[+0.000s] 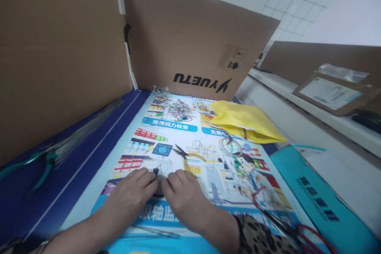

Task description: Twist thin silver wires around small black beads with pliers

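My left hand [135,190] and my right hand [186,196] are close together over the printed sheet [210,178], fingers curled inward. A small dark piece [156,171] shows at my left fingertips, and another dark bit lies in the gap between the hands. What the fingers pinch is mostly hidden. Just beyond them, pliers with yellow handles [190,155] lie with their dark jaws spread. Thin wires [204,147] are scattered behind the pliers. Several straight dark wires [156,232] rest near my wrists.
Tangled wire [180,107] sits at the back. To the right are a tape roll [232,147], a yellow bag [245,121], red-handled scissors [285,228] and a teal box [321,194]. Teal-handled pliers [46,164] lie left. Cardboard panels [190,35] stand behind and left.
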The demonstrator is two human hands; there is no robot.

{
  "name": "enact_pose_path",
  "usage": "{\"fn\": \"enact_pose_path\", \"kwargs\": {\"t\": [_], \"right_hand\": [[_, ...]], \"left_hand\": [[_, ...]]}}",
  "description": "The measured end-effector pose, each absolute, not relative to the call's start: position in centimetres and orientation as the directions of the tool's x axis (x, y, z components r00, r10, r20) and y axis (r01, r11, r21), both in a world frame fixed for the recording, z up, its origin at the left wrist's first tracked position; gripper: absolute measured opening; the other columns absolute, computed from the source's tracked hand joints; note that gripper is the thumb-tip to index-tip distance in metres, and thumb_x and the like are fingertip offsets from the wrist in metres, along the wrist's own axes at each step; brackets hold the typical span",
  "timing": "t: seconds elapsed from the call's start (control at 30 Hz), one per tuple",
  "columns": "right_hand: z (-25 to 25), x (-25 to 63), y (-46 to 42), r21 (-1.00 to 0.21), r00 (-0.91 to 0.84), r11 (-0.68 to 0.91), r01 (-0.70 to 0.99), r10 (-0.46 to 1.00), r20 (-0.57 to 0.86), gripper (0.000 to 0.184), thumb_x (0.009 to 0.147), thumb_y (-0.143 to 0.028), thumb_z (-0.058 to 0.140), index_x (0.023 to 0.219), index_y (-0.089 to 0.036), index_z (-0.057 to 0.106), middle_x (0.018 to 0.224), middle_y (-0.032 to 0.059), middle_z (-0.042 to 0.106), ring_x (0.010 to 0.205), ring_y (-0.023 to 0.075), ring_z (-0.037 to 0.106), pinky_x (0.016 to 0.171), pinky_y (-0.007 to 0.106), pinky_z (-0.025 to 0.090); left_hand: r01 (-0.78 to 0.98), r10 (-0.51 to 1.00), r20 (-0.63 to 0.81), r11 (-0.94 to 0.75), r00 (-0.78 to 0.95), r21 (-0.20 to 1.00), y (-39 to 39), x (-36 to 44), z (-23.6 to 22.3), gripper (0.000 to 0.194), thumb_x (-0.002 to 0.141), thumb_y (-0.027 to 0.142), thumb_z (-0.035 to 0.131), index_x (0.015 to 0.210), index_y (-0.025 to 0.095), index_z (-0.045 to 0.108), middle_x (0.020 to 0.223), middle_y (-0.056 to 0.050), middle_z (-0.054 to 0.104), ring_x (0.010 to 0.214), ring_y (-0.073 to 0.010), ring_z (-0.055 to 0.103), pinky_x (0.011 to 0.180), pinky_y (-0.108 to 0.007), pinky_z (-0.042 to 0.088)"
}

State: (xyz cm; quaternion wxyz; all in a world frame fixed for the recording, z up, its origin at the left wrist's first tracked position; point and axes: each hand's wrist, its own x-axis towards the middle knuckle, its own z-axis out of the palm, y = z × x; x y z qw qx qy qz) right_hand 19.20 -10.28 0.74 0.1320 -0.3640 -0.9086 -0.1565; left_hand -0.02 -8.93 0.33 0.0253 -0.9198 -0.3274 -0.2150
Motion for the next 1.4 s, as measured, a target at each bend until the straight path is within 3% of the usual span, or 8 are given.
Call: {"fn": "enact_pose_path", "kwargs": {"t": [0.23, 0.73, 0.9, 0.97, 1.23, 1.4], "right_hand": [[1.0, 18.9, -10.2, 0.239, -0.715, 0.681, 0.693, 0.606, 0.348, 0.017, 0.087, -0.014, 0.041, 0.096, -0.011, 0.055, 0.080, 0.0069, 0.050, 0.071, 0.0196, 0.043, 0.059, 0.034, 0.033], [1.9, 17.6, -8.8, 0.255, -0.723, 0.695, 0.673, 0.546, 0.423, 0.018, 0.089, -0.013, 0.038, 0.087, -0.012, 0.055, 0.076, 0.0054, 0.050, 0.070, 0.0190, 0.046, 0.057, 0.033, 0.032], [1.5, 17.5, -8.1, 0.156, -0.661, 0.678, 0.718, 0.595, 0.458, 0.012, 0.087, -0.016, 0.045, 0.087, -0.014, 0.057, 0.077, 0.0052, 0.054, 0.072, 0.0195, 0.044, 0.059, 0.032, 0.034], [1.1, 17.6, -8.0, 0.078, -0.614, 0.658, 0.749, 0.644, 0.456, 0.012, 0.088, -0.017, 0.047, 0.085, -0.015, 0.058, 0.080, 0.0054, 0.056, 0.075, 0.0193, 0.044, 0.063, 0.032, 0.035], [-0.1, 17.8, -7.8, -0.154, -0.497, 0.619, 0.770, 0.734, 0.462, 0.026, 0.089, -0.010, 0.039, 0.082, -0.017, 0.063, 0.078, 0.0047, 0.058, 0.077, 0.0168, 0.046, 0.069, 0.029, 0.039], [-0.2, 17.9, -8.1, -0.182, -0.500, 0.605, 0.775, 0.763, 0.410, 0.024, 0.086, -0.008, 0.042, 0.084, -0.017, 0.064, 0.078, 0.0051, 0.058, 0.078, 0.0175, 0.047, 0.069, 0.029, 0.040]], "left_hand": [[0.579, 0.494, 0.541, -0.815, 0.681, 0.015, -8.7, -0.3, -0.1, 0.035, 0.079, -0.004, 0.035, 0.096, 0.015, 0.058, 0.090, -0.006, 0.061, 0.085, -0.0203, 0.054, 0.082, -0.033, 0.039], [0.646, 0.605, 0.480, -0.757, 0.635, 0.098, -7.7, -1.9, -1.4, 0.033, 0.076, 0.002, 0.037, 0.094, 0.019, 0.058, 0.093, -0.004, 0.061, 0.087, -0.0205, 0.056, 0.079, -0.034, 0.044], [0.677, 0.601, 0.494, -0.735, 0.629, 0.033, -7.8, -1.6, -0.8, 0.032, 0.080, 0.001, 0.039, 0.102, 0.015, 0.057, 0.097, -0.008, 0.061, 0.089, -0.0219, 0.055, 0.078, -0.034, 0.045], [0.692, 0.636, 0.429, -0.721, 0.642, 0.035, -8.0, -1.3, -0.3, 0.031, 0.082, 0.003, 0.041, 0.106, 0.014, 0.057, 0.097, -0.008, 0.061, 0.089, -0.0217, 0.055, 0.078, -0.034, 0.046], [0.706, 0.659, 0.355, -0.708, 0.663, -0.003, -8.4, -1.0, 0.3, 0.024, 0.086, 0.008, 0.045, 0.108, 0.010, 0.057, 0.096, -0.009, 0.061, 0.088, -0.0228, 0.053, 0.079, -0.037, 0.048], [0.707, 0.673, 0.334, -0.707, 0.660, 0.027, -8.5, -0.9, 0.4, 0.021, 0.089, 0.011, 0.041, 0.100, 0.012, 0.059, 0.091, -0.008, 0.060, 0.084, -0.0215, 0.052, 0.075, -0.037, 0.049]]}}
